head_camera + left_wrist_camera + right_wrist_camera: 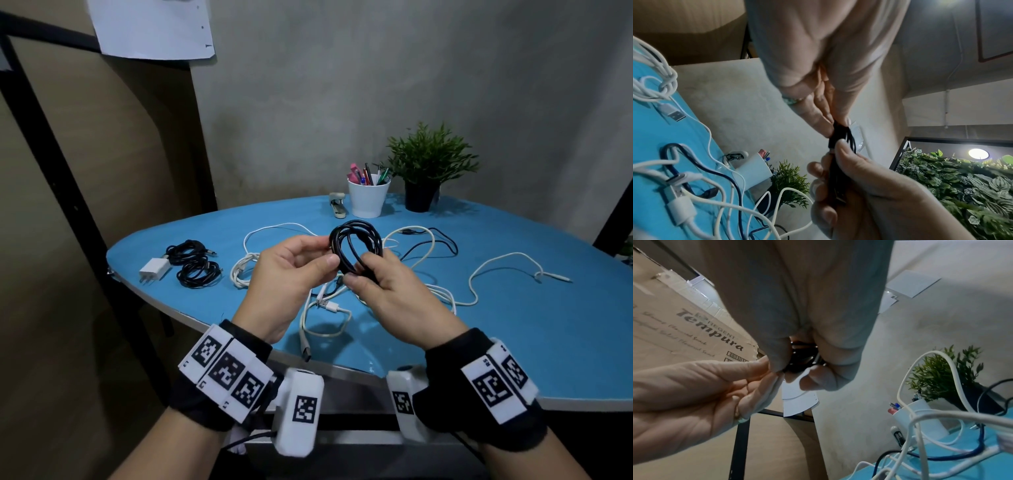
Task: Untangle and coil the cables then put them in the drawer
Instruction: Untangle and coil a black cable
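Observation:
Above the middle of the blue table (513, 329) I hold a coiled black cable (356, 241) between both hands. My left hand (294, 270) pinches the coil's left side between thumb and fingers. My right hand (380, 281) grips the bottom of the coil, fingers wrapped round the bundled loops. In the left wrist view the black cable (840, 138) runs from the left hand (830, 116) down into the right hand (859, 186). The right wrist view shows the black loops (803, 356) inside the right hand (807, 369). No drawer is in view.
Tangled white cables (329, 308) and a thin black cable (442, 243) lie on the table under and right of my hands. Two coiled black cables (195, 263) and a white charger (154, 270) sit at the left. A stapler (337, 205), pen cup (368, 197) and potted plant (424, 168) stand at the back.

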`<state>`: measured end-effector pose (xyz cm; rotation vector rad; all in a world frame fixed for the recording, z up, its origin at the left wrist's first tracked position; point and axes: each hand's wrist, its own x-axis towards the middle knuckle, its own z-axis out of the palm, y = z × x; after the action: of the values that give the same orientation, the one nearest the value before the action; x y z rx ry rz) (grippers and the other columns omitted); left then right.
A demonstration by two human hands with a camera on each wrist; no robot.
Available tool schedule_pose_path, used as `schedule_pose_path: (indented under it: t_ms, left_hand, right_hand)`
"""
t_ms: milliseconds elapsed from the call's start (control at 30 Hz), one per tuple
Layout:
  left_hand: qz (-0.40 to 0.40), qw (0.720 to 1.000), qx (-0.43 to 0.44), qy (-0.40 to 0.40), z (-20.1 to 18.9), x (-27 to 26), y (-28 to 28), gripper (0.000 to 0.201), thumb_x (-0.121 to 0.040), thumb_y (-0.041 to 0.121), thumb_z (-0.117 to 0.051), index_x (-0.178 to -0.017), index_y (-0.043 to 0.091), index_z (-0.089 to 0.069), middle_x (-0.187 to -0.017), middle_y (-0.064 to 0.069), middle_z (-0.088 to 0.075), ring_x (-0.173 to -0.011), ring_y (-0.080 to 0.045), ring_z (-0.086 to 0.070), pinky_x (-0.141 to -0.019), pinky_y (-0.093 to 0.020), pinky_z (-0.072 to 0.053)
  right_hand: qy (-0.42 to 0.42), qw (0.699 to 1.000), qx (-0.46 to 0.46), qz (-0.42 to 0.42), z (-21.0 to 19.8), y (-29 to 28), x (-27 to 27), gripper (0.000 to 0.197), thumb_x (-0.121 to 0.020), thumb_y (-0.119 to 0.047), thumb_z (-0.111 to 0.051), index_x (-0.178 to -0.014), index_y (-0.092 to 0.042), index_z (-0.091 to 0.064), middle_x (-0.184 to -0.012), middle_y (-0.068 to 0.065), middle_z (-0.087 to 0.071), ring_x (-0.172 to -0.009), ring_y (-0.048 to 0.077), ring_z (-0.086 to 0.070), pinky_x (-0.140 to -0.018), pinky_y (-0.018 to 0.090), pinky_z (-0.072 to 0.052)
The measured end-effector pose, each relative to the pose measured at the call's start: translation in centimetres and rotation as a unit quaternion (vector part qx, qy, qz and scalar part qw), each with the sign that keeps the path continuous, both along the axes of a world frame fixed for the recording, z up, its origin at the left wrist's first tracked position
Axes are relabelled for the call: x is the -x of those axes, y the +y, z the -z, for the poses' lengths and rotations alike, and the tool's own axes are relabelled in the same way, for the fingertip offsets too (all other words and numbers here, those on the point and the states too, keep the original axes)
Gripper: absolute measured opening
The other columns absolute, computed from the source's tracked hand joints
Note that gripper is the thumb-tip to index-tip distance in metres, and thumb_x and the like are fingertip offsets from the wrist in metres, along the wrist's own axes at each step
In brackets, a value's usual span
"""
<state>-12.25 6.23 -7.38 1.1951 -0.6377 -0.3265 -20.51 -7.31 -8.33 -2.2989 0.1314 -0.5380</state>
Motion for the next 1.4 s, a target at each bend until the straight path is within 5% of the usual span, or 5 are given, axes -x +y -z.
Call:
schedule_pose_path:
  t_ms: [233, 533, 700, 1133, 1400]
  left_hand:
    - [-0.026, 0.998, -0.024, 0.058, 0.2, 0.3, -0.4, 0.017, -0.081, -0.012, -0.059, -0.082, 0.006, -0.06, -0.076, -0.014, -0.068, -0.06, -0.016, -0.065, -0.064, -0.023, -0.055]
    - [-0.041, 0.997, -0.006, 0.069, 0.1, 0.5, -0.8, 0.018, -0.081, -0.016, -0.057, -0.082, 0.002, -0.06, -0.068, -0.013, -0.069, -0.057, -0.017, -0.067, -0.057, -0.023, -0.056]
    - [-0.03, 0.995, 0.012, 0.095, 0.2, 0.5, -0.7, 0.021, -0.082, -0.017, -0.053, -0.086, 0.004, -0.057, -0.064, -0.008, -0.07, -0.056, -0.015, -0.067, -0.053, -0.024, -0.055]
    - [0.007, 0.993, 0.018, 0.12, 0.7, 0.2, -0.7, 0.035, -0.082, -0.019, -0.051, -0.089, 0.014, -0.041, -0.076, -0.014, -0.065, -0.063, -0.02, -0.064, -0.056, -0.024, -0.054]
    - [-0.009, 0.985, 0.032, 0.171, 0.7, -0.2, -0.6, 0.036, -0.084, -0.014, -0.048, -0.091, 0.019, -0.034, -0.071, -0.011, -0.064, -0.053, -0.016, -0.061, -0.052, -0.026, -0.052]
  right_hand:
    - [0.023, 0.999, -0.031, -0.029, 0.8, -0.5, 0.0, 0.025, -0.096, -0.024, -0.049, -0.072, -0.029, -0.054, -0.092, 0.003, -0.05, -0.084, 0.013, -0.05, -0.076, 0.026, -0.038]
    - [0.031, 0.999, 0.009, -0.019, 0.4, -0.4, 0.3, 0.022, -0.096, -0.025, -0.048, -0.078, -0.017, -0.058, -0.081, -0.006, -0.046, -0.072, 0.001, -0.045, -0.061, 0.012, -0.032]
    - [0.045, 0.998, -0.013, -0.043, 0.4, -0.4, 0.2, 0.028, -0.097, -0.025, -0.046, -0.071, -0.015, -0.052, -0.072, 0.001, -0.049, -0.066, 0.01, -0.045, -0.063, 0.033, -0.039]
    - [0.034, 0.999, 0.021, -0.017, 0.3, -0.1, 0.0, 0.027, -0.096, -0.028, -0.048, -0.082, -0.005, -0.055, -0.084, 0.015, -0.06, -0.07, 0.02, -0.051, -0.065, 0.036, -0.041]
    - [0.074, 0.995, 0.062, -0.036, 0.0, 0.5, -0.2, 0.019, -0.098, -0.024, -0.043, -0.082, -0.015, -0.045, -0.077, -0.003, -0.048, -0.071, 0.013, -0.044, -0.06, 0.02, -0.033]
